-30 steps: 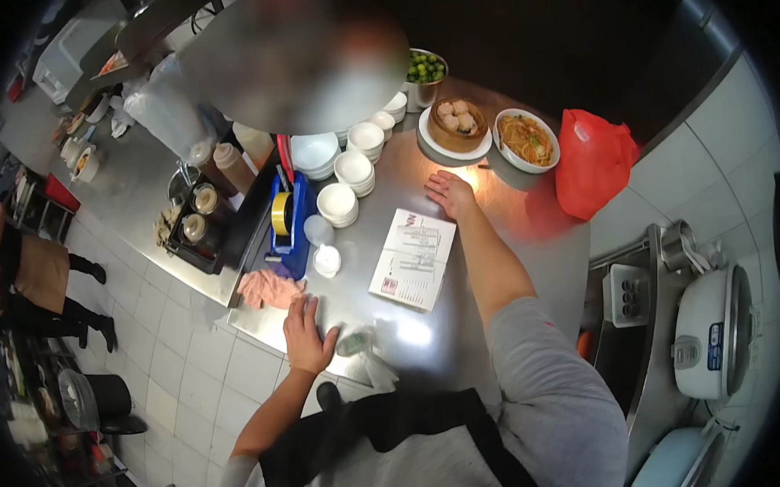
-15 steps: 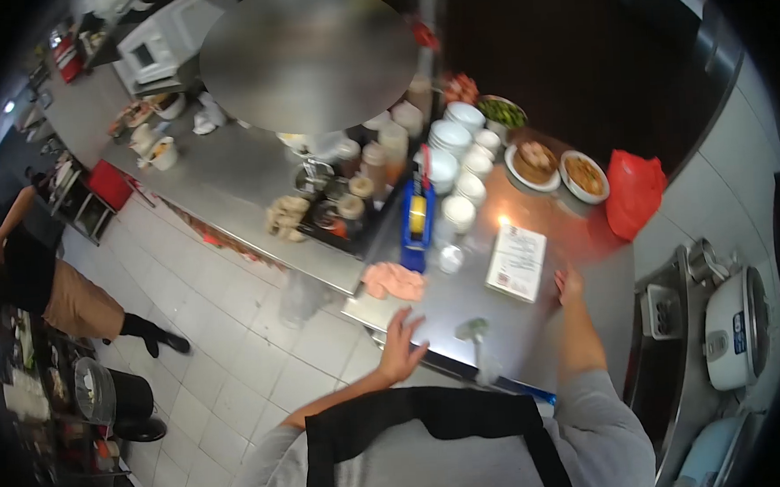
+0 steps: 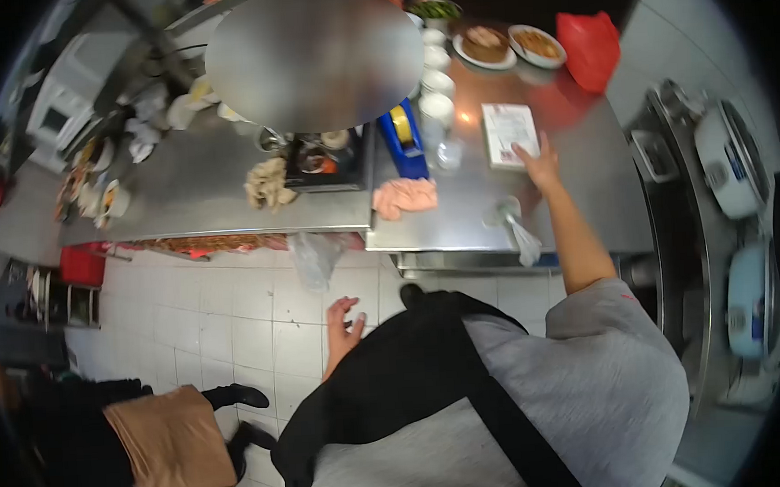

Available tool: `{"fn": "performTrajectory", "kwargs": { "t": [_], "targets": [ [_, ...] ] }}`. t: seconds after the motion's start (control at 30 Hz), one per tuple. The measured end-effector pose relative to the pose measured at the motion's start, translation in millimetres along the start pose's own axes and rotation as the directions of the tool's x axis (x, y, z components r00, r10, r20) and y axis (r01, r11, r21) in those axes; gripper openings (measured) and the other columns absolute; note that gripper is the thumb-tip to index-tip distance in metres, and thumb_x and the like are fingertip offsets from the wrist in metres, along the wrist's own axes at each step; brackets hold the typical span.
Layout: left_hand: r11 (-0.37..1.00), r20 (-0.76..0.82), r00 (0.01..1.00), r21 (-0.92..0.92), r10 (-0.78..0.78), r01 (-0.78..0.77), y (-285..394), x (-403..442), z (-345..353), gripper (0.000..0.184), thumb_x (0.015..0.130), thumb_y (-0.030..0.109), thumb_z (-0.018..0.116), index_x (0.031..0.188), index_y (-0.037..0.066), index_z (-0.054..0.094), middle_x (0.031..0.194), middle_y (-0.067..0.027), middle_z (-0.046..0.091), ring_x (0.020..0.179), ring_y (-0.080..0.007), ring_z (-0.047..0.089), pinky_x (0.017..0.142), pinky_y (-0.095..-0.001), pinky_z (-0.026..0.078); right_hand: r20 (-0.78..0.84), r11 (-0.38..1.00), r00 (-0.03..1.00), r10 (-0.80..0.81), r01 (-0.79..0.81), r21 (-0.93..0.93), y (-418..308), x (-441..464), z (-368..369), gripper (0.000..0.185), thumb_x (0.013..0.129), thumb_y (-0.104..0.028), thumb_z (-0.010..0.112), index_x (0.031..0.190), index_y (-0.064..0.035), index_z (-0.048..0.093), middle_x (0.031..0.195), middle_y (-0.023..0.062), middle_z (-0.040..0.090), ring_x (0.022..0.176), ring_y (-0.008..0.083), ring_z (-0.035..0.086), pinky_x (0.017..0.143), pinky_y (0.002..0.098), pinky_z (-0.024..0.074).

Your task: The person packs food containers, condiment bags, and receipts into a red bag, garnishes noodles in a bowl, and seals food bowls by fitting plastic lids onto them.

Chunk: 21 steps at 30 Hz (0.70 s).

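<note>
My right hand (image 3: 540, 162) reaches over the steel counter, its fingers apart, touching the lower right corner of a white printed pad (image 3: 506, 127). The pad lies flat. Low beside my body and over the floor is my left hand (image 3: 346, 323), loosely curled with the fingers apart and nothing in it. Left of the pad stand a blue tape dispenser (image 3: 410, 154) with yellow tape and a clear cup (image 3: 449, 155). A bunched pink cloth (image 3: 405, 196) lies by the front edge. A small clear plastic bag (image 3: 517, 232) with something pale in it hangs over that edge.
White cups (image 3: 438, 109) line the counter, with a plate of food (image 3: 484, 49), a bowl of food (image 3: 537, 46) and a red bag (image 3: 589, 50) behind. Rice cookers (image 3: 734, 159) stand at right. Another person (image 3: 166, 436) is at lower left. A grey blur covers the upper middle.
My right hand has moved from beside the pad onto its corner. My left hand has dropped back from the counter edge. The view has turned, and the other person appears closer.
</note>
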<state>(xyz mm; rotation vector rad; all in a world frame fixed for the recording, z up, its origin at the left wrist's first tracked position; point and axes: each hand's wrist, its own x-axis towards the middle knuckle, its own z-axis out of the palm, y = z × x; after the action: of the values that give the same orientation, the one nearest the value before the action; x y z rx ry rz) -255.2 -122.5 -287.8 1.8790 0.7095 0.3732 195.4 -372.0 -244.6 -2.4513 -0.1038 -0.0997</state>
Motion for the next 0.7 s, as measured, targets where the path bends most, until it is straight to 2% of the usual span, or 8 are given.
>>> {"fn": "performTrajectory", "kwargs": {
  "t": [0.2, 0.3, 0.4, 0.43, 0.5, 0.63, 0.67, 0.7],
  "targets": [
    [0.973, 0.137, 0.972, -0.108, -0.189, 0.204, -1, 35, -36, 0.027, 0.087, 0.009, 0.058, 0.114, 0.007, 0.055, 0.115, -0.0039, 0.057, 0.102, -0.0155, 0.052, 0.084, -0.0300, 0.043, 0.183, 0.886, 0.868, -0.461, 0.463, 0.036, -18, -103, -37, 0.064, 0.069, -0.032, 0.075, 0.126, -0.0136, 0.050, 0.116, 0.0169, 0.047, 0.103, 0.0362, 0.048, 0.091, 0.0420, 0.0409],
    [0.973, 0.194, 0.966, -0.119, -0.172, 0.197, 26, 73, -37, 0.029, 0.088, 0.009, 0.057, 0.116, 0.006, 0.054, 0.117, -0.0043, 0.056, 0.103, -0.0155, 0.052, 0.085, -0.0300, 0.043, 0.156, 0.755, 0.780, -0.606, 0.625, -0.198, 20, -123, 10, 0.059, 0.069, -0.027, 0.074, 0.121, -0.0111, 0.052, 0.113, 0.0173, 0.048, 0.101, 0.0331, 0.049, 0.086, 0.0404, 0.0429],
    [0.988, 0.332, 0.940, -0.104, -0.074, 0.115, 67, 116, -36, 0.029, 0.088, 0.009, 0.056, 0.117, 0.004, 0.052, 0.118, -0.0059, 0.056, 0.106, -0.0160, 0.052, 0.089, -0.0297, 0.042, -0.093, 0.883, 0.895, -0.435, 0.445, 0.152, 33, -102, 26, 0.055, 0.071, -0.024, 0.075, 0.118, -0.0063, 0.052, 0.099, 0.0124, 0.055, 0.088, 0.0246, 0.055, 0.076, 0.0363, 0.0467],
    [0.991, 0.375, 0.926, -0.110, -0.035, 0.081, 78, 127, -35, 0.029, 0.089, 0.009, 0.056, 0.117, 0.003, 0.052, 0.118, -0.0064, 0.056, 0.107, -0.0163, 0.052, 0.090, -0.0297, 0.041, 0.071, 0.893, 0.977, -0.202, 0.154, 0.422, 27, -95, 21, 0.055, 0.071, -0.024, 0.075, 0.117, -0.0049, 0.052, 0.096, 0.0109, 0.057, 0.082, 0.0221, 0.055, 0.073, 0.0346, 0.0472],
    [0.986, 0.508, 0.861, -0.161, 0.039, 0.050, 105, 152, -32, 0.039, 0.086, 0.006, 0.058, 0.123, 0.004, 0.047, 0.120, -0.0075, 0.055, 0.112, -0.0176, 0.050, 0.094, -0.0305, 0.040, 0.509, 0.547, 0.853, 0.116, -0.483, 0.684, 8, -76, 2, 0.054, 0.073, -0.023, 0.075, 0.116, -0.0021, 0.051, 0.089, 0.0081, 0.060, 0.072, 0.0172, 0.056, 0.067, 0.0311, 0.0483],
    [0.975, 0.672, 0.713, -0.208, 0.201, -0.080, 191, 180, 4, 0.058, 0.079, 0.002, 0.065, 0.131, 0.006, 0.040, 0.127, -0.0093, 0.050, 0.118, -0.0197, 0.048, 0.094, -0.0320, 0.042, 0.673, 0.945, 0.711, -0.203, -0.037, 0.324, -98, -75, -28, 0.059, 0.070, -0.033, 0.078, 0.111, 0.0011, 0.053, 0.096, 0.0102, 0.062, 0.080, 0.0163, 0.060, 0.070, 0.0279, 0.0487],
    [0.967, 0.682, 0.685, -0.170, 0.256, -0.192, 202, 186, 18, 0.060, 0.077, -0.001, 0.065, 0.131, 0.006, 0.039, 0.128, -0.0099, 0.048, 0.117, -0.0197, 0.048, 0.093, -0.0319, 0.043, 0.639, 0.918, 0.705, -0.307, 0.043, 0.394, -114, -82, -17, 0.065, 0.070, -0.038, 0.077, 0.114, 0.0019, 0.052, 0.102, 0.0123, 0.061, 0.086, 0.0174, 0.059, 0.072, 0.0297, 0.0488],
    [0.942, 0.695, 0.649, -0.132, 0.309, -0.308, 212, 192, 32, 0.063, 0.075, -0.003, 0.066, 0.131, 0.006, 0.039, 0.128, -0.0106, 0.046, 0.117, -0.0198, 0.048, 0.092, -0.0317, 0.044, 0.772, 0.836, 0.573, -0.273, -0.255, 0.485, -139, -88, -21, 0.065, 0.073, -0.039, 0.075, 0.116, 0.0023, 0.050, 0.105, 0.0135, 0.059, 0.091, 0.0178, 0.059, 0.069, 0.0293, 0.0493]
  ]
}}
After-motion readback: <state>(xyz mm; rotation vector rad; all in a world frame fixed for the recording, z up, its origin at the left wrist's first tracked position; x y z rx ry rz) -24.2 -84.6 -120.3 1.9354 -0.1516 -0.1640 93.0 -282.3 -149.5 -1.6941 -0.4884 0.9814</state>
